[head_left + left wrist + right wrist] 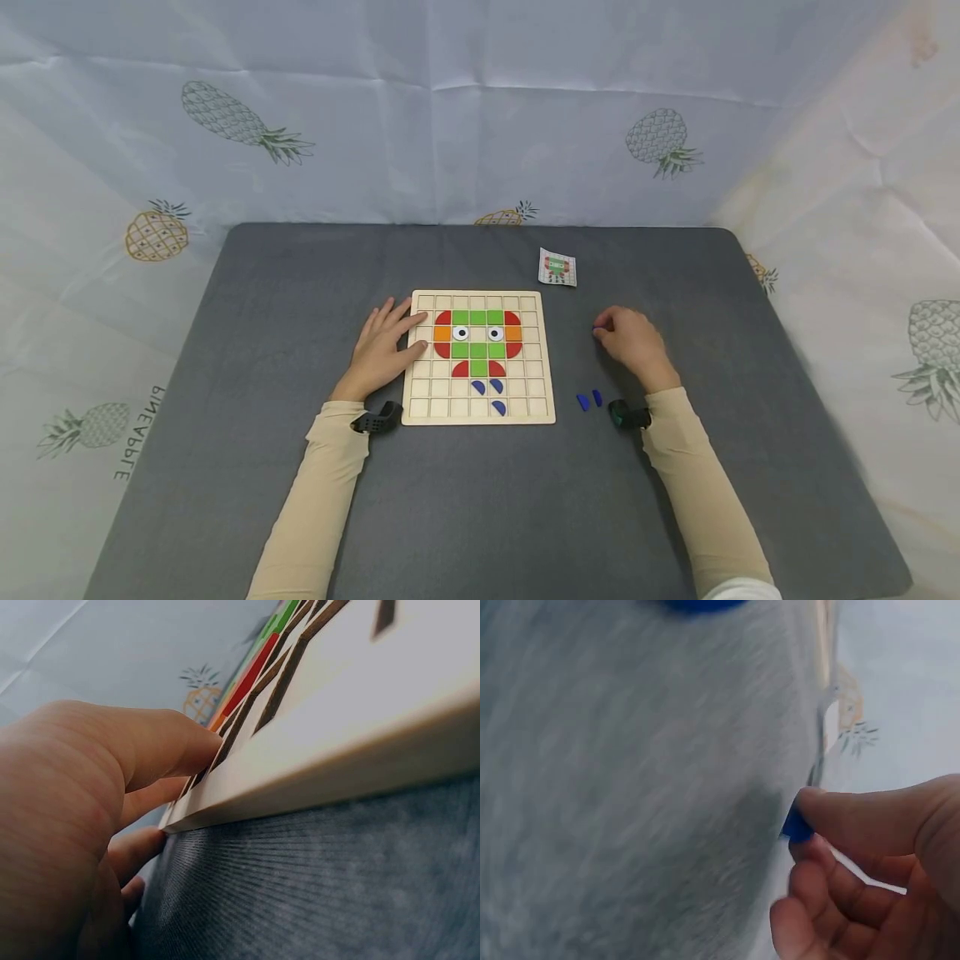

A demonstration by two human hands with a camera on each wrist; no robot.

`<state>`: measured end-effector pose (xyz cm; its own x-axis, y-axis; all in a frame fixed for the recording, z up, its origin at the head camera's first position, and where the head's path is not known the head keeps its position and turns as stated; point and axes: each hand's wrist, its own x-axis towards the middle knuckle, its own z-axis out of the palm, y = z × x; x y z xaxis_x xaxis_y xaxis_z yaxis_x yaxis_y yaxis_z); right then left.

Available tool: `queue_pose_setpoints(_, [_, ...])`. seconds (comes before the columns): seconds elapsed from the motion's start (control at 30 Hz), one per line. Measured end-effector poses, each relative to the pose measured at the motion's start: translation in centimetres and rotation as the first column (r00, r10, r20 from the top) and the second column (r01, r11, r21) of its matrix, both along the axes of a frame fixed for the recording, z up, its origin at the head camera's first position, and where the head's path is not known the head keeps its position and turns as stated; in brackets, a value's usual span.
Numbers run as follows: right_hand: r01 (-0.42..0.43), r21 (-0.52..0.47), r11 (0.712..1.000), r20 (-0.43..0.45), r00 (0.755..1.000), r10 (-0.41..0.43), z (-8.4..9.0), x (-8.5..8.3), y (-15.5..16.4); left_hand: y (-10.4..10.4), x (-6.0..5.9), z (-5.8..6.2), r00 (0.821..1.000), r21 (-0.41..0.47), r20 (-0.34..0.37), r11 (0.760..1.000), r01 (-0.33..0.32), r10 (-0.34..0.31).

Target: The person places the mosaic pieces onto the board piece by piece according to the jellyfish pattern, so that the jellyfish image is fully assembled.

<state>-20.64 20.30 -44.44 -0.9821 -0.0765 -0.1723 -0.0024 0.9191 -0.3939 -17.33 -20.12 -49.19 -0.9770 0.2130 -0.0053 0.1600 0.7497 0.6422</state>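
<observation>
Resting on the counter (225, 350), left hand (382, 350) spread flat at the wooden board's (543, 367) 9 o'clock edge | right hand (633, 342), at the board's 3 o'clock, fingers (840, 817) pinching a blue piece (796, 826) | two blue pieces (589, 400) at that hand's 7 o'clock

Right hand (870, 862) at lower right of view, fingers curled. Thumb and fingertips pinch small blue piece (796, 826), only its edge showing. Grey bench (630, 787) fills left and centre, blurred. Second blue piece (701, 604) on bench at top edge, cut off. Pale cloth with pineapple print (900, 690) at upper right.
</observation>
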Motion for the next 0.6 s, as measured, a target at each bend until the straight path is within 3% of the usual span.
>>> queue_pose_setpoints(0.2, [-0.089,-0.149,0.985,0.013,0.996,0.092,0.7,0.3,-1.0,0.1,0.0,0.1,1.0,0.003,0.003,1.0,0.0,0.0])
queue_pose_setpoints(0.37, [-0.138,-0.21,0.968,0.0,0.99,0.141,1.7,0.9,-2.5,0.1,0.0,0.0,1.0,0.001,0.008,1.0,-0.002,0.002])
queue_pose_setpoints(0.6, [-0.21,-0.322,0.923,0.0,0.975,0.221,2.7,1.8,-4.9,0.1,0.0,0.0,1.0,0.008,0.004,1.0,-0.005,0.005])
